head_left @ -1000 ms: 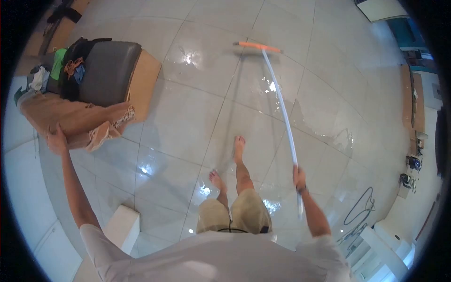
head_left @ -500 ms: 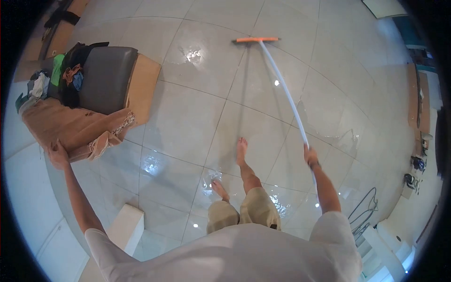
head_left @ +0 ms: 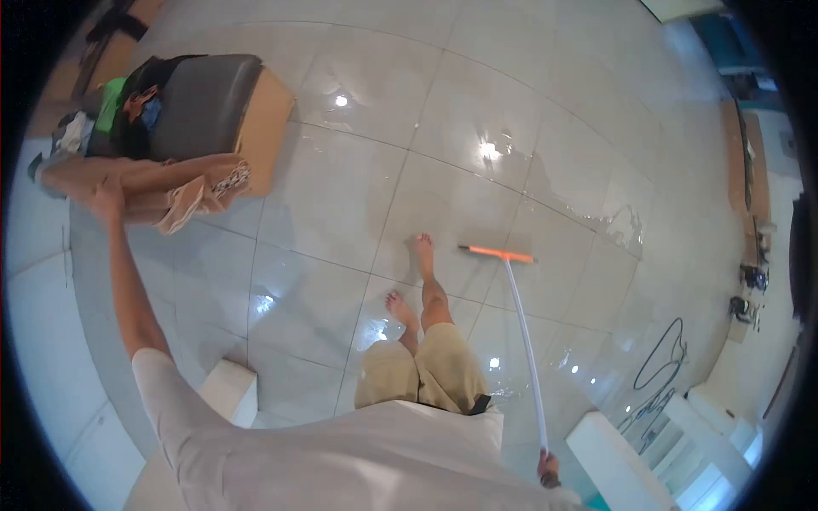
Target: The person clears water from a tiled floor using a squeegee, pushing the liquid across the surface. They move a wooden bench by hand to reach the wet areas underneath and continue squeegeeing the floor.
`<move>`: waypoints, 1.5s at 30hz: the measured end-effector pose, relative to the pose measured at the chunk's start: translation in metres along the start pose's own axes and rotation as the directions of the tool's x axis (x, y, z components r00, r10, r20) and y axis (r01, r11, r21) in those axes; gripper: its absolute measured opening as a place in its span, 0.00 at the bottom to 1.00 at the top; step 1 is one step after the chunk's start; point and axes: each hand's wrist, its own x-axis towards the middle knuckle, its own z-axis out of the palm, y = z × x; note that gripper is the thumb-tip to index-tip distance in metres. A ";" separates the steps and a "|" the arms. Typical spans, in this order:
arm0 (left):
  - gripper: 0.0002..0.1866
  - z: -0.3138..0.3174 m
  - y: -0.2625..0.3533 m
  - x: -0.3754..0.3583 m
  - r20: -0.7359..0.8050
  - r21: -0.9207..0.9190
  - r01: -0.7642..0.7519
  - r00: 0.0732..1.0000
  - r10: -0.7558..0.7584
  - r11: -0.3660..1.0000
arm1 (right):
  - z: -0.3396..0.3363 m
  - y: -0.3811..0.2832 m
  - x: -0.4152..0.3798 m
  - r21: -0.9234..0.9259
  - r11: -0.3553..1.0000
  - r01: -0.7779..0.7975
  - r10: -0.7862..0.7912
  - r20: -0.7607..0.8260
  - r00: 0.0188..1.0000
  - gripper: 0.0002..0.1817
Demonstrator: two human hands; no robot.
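My right hand [head_left: 548, 466] is wrapped around the white pole of a floor squeegee [head_left: 524, 332], low at the right beside my body. The squeegee's orange head [head_left: 501, 254] with its dark blade rests on the wet tiles, just right of my bare feet. Far out to the left, my left hand [head_left: 106, 200] is closed on a brown cloth [head_left: 149, 183] with a patterned edge, which is draped by a grey padded bench [head_left: 209, 106]. Its fingertips are partly lost against the folds.
Clothes [head_left: 111, 102] lie piled on the bench. Shallow water shines on the tiled floor [head_left: 341, 187]. A white block [head_left: 230, 392] stands at lower left, a looped hose [head_left: 660, 366] and white furniture [head_left: 618, 456] at lower right. Small items line the right wall.
My right hand has drawn the squeegee back toward my body, its head sliding from far ahead to near my feet. My left hand and the brown cloth have shifted up in view.
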 end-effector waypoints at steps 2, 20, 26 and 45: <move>0.25 -0.010 0.007 -0.007 -0.066 0.226 -0.089 0.992 0.107 0.970 | -0.002 0.000 -0.031 -0.069 0.995 -0.070 0.073 0.045 0.996 0.29; 0.18 -0.041 0.042 -0.031 -0.337 -0.083 0.109 0.932 -0.131 0.991 | 0.025 -0.719 0.117 0.019 0.749 0.662 -0.653 -0.142 0.744 0.30; 0.16 -0.040 0.042 -0.031 -0.416 -0.228 0.012 0.903 -0.108 0.973 | 0.080 -0.651 0.061 -0.041 0.805 0.592 -0.593 -0.054 0.803 0.30; 0.14 -0.055 -0.007 -0.023 -0.404 -0.590 -0.478 0.873 0.274 0.651 | 0.337 -0.324 -0.189 0.204 0.978 -0.047 0.006 0.198 0.980 0.36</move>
